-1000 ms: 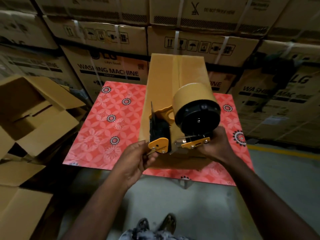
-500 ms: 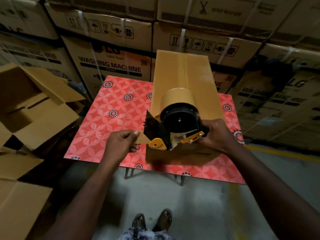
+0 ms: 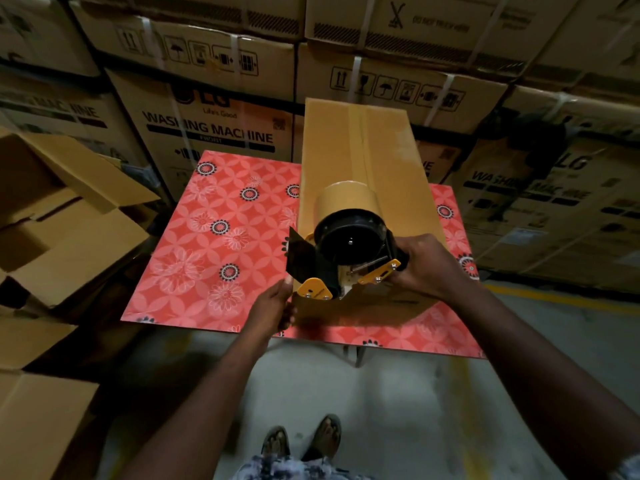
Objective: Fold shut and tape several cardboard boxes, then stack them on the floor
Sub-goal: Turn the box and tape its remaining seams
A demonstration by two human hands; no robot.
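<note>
1 closed cardboard box (image 3: 360,157) lies lengthwise on the red flowered surface (image 3: 207,265), with a strip of tape along its top seam. Over the box's near end, the right hand (image 3: 427,268) is clenched round the handle of a yellow-and-black tape dispenser (image 3: 332,271), whose brown tape roll (image 3: 346,199) sits just above the box top. At the box's near left corner, the left hand (image 3: 273,306) presses with fairly straight fingers, grasping nothing visible. Left of the box lie open cartons (image 3: 69,216). Behind the box rise stacked washing-machine cartons (image 3: 207,129). Nearer than the box is grey floor (image 3: 388,396).
</note>
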